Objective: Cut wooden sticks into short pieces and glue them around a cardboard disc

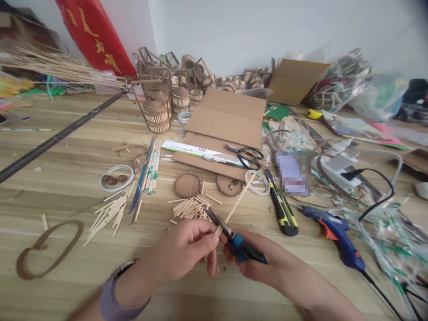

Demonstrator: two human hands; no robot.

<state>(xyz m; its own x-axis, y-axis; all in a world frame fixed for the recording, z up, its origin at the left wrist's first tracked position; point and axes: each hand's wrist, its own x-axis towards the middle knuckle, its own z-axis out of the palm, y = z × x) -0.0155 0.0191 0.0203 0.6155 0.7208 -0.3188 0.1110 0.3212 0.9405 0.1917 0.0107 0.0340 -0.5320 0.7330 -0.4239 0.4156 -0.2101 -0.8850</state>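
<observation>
My left hand (187,247) pinches a thin wooden stick (238,206) by its lower end. The stick slants up to the right and passes by the jaws of a pair of cutting pliers (239,243). My right hand (267,256) is wrapped round the pliers' blue and black handles. Whether the blades touch the stick, I cannot tell. Just beyond the hands lies a heap of short cut sticks (189,208). Behind the heap are two round cardboard discs with dark rims, a left disc (187,185) and a right disc (229,184).
Left lie more cut sticks (109,214), a tape roll (116,178) and a curled brown strip (50,249). To the right are a utility knife (282,207) and a blue glue gun (334,232). Scissors (249,155) rest on cardboard (227,118); small slatted buckets (156,116) stand behind.
</observation>
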